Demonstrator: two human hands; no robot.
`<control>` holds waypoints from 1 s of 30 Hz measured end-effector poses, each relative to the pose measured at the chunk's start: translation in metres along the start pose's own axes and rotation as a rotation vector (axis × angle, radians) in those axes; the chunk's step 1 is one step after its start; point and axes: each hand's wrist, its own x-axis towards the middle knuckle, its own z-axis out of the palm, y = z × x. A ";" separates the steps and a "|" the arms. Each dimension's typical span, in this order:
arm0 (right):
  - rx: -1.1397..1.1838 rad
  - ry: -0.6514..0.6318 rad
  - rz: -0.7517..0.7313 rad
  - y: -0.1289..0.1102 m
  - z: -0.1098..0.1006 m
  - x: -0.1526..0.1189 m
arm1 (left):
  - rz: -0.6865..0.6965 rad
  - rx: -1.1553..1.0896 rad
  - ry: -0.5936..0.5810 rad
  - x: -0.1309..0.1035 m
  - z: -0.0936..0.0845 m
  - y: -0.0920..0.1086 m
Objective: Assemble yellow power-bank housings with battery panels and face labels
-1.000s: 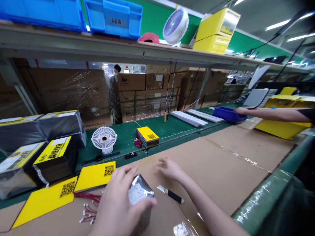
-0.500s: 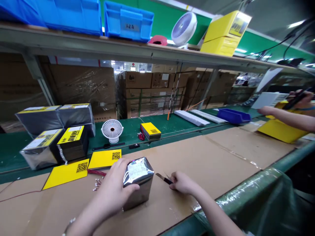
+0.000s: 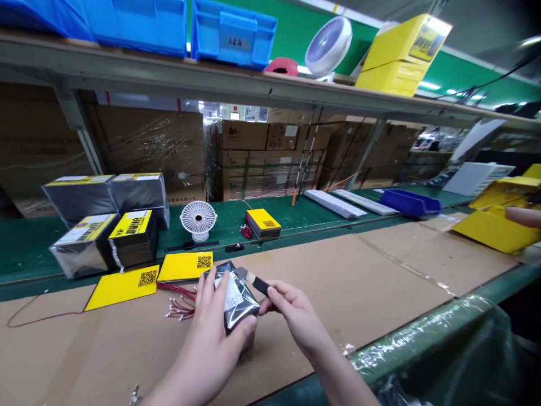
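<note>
My left hand [image 3: 209,332] is wrapped over a block-shaped pack [image 3: 240,307] in shiny dark plastic film with a white label on top. The pack rests tilted on the cardboard-covered bench. In the fingers of my right hand [image 3: 291,310] is a small knife [image 3: 257,282] with a dark handle. Its blade points up and left at the pack's upper right edge; whether it touches the film I cannot tell. Just left of the pack lie red wires [image 3: 181,304] with white connectors, beside yellow cards [image 3: 122,287] printed with QR codes.
Film-wrapped packs [image 3: 82,242] stand at the back left. Behind my hands are a white fan [image 3: 198,220] and a stack of yellow cards [image 3: 262,221]. A blue tray [image 3: 409,203] sits farther right, near a yellow box [image 3: 490,225] and another person's hand [image 3: 524,216]. A shelf [image 3: 253,79] runs overhead.
My right hand has brought the knife up and left, from beside the pack to its top edge. The pack has tipped under my left hand. The other person's arm has drawn back rightward.
</note>
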 end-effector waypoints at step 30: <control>-1.640 -0.148 -1.026 -0.049 -0.018 -0.007 | 0.380 0.277 -0.018 0.043 -0.025 -0.001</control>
